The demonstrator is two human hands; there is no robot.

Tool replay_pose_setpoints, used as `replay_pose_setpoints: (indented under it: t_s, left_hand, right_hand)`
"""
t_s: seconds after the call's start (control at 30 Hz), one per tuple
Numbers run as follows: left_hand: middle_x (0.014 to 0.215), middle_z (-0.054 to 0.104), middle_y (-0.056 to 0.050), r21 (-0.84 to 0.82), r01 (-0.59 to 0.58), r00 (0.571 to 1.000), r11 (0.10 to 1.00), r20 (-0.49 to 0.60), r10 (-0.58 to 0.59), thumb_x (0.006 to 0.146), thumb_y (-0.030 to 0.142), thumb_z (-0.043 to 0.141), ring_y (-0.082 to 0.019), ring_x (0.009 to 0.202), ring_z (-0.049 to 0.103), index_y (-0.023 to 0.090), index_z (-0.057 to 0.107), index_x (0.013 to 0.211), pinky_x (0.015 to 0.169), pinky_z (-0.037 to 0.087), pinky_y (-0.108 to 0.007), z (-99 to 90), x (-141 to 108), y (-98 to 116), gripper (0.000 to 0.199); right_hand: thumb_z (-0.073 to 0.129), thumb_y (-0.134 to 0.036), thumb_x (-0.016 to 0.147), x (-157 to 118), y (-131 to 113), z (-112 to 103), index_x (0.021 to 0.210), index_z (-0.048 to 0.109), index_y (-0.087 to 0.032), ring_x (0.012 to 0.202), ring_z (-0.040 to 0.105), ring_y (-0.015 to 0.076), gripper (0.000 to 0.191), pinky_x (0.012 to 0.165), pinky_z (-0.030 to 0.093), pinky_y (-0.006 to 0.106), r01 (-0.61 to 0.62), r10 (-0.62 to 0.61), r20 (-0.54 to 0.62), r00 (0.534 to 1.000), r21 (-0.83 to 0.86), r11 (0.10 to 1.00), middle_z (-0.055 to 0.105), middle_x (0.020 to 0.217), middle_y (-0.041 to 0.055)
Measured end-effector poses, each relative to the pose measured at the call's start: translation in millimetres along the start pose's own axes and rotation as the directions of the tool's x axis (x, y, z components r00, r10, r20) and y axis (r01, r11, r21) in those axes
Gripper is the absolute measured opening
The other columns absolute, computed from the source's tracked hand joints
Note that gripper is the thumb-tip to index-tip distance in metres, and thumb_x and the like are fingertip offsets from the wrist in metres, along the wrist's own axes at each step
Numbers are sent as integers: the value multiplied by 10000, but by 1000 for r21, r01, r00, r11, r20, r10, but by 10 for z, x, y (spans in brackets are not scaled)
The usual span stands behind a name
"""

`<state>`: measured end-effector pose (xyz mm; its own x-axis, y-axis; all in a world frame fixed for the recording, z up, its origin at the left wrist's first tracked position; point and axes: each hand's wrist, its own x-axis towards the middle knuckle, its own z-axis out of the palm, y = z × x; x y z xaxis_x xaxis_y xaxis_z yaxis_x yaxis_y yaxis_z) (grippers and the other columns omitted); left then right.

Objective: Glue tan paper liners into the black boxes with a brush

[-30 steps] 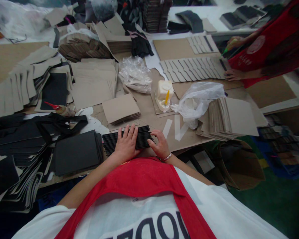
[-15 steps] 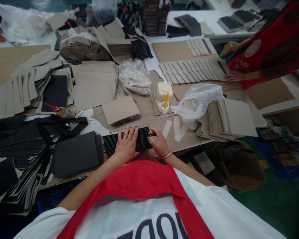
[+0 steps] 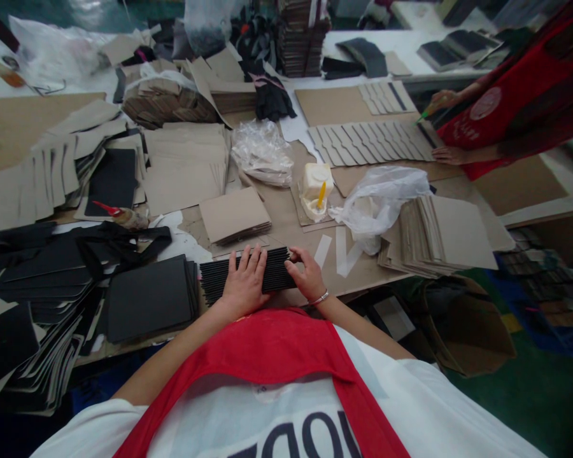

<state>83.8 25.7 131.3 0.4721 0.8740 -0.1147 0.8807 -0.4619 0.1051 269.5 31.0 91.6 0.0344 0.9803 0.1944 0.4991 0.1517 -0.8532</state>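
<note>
Head view: both hands keep their places on the black ribbed stack [image 3: 277,270] at the table's near edge, while the co-worker's green-tipped bottle [image 3: 432,108] has moved closer to the notched grey strips [image 3: 372,143]. The left hand [image 3: 245,283] lies flat across the fine parallel ridges, fingers slightly apart; the right hand [image 3: 308,275] curls at the right end, its pinch unclear. Behind sit smooth, rectangular tan cardboard sheets [image 3: 236,215].

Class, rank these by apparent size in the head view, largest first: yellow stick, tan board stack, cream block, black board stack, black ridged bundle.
1. Black board stack
2. Tan board stack and black ridged bundle: unsure, a hand partly covers the bundle
3. Cream block
4. Yellow stick
</note>
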Motion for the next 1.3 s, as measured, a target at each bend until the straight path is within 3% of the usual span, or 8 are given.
replay_pose_setpoints:
  t_s: [0.53,0.67,0.83,0.93,1.03,1.17,1.3]
  left_hand:
    - [1525,166,-157,-2,-13,1000,1000,-25,13,694,563,574,-336,1391,154,99,231,1447,1106,86,-537,-2,9,-32,949]
    - [1526,172,-150,-9,-10,1000,1000,-29,10,694,565,573,-323,1371,207,104,220,1450,1094,145,-513,9,9,-42,953]
    - [1527,175,-143,-8,-10,999,1000,-35,10,693,569,581,-321,1364,216,123,210,1455,1087,166,-496,24,15,-53,957]
    - [1523,188,-151,-8,-12,999,1000,-51,12,702,586,567,-320,1359,221,125,203,1456,1084,163,-497,38,10,-69,956]
    - [1516,207,-159,-18,-17,998,1000,-60,16,715,601,546,-324,1341,249,125,216,1452,1079,164,-505,55,1,-76,937]
    - [1514,217,-157,-33,-31,998,999,-62,29,709,602,547,-331,1328,266,113,222,1447,1076,170,-517,63,2,-53,943]
    - [1516,207,-162,-75,-71,997,995,-37,68,688,539,603,-318,1337,266,109,196,1453,1091,168,-493,3,-64,-160,968]
  right_hand:
    - [545,-343,825,70,-52,-19,949,577,-196,780,546,164,195,768,475,329,52,-50,17,999,-95,994,579,824,32]
    - [558,-354,815,95,-41,-29,962,557,-189,943,542,193,221,841,476,365,108,-103,38,994,-145,984,576,999,82]
    - [582,-394,800,170,-25,-82,1045,518,-189,1058,533,220,326,940,451,428,149,-121,157,980,-180,972,568,1095,107]
    - [593,-443,788,231,-56,-154,1174,461,-186,1193,465,244,482,1012,397,465,209,-169,198,966,-209,955,498,1239,140]
    - [634,-530,728,278,-122,-215,1351,311,-160,1319,332,274,793,1065,335,485,329,-241,336,911,-237,914,343,1404,182]
    - [708,-594,592,283,-198,-211,1402,280,-126,1335,285,335,1029,1077,285,521,522,-277,610,743,-268,810,327,1425,206]
    - [737,-469,582,252,-221,-165,1371,344,-66,1271,351,357,969,1066,288,521,563,-221,654,723,-374,737,406,1357,227]
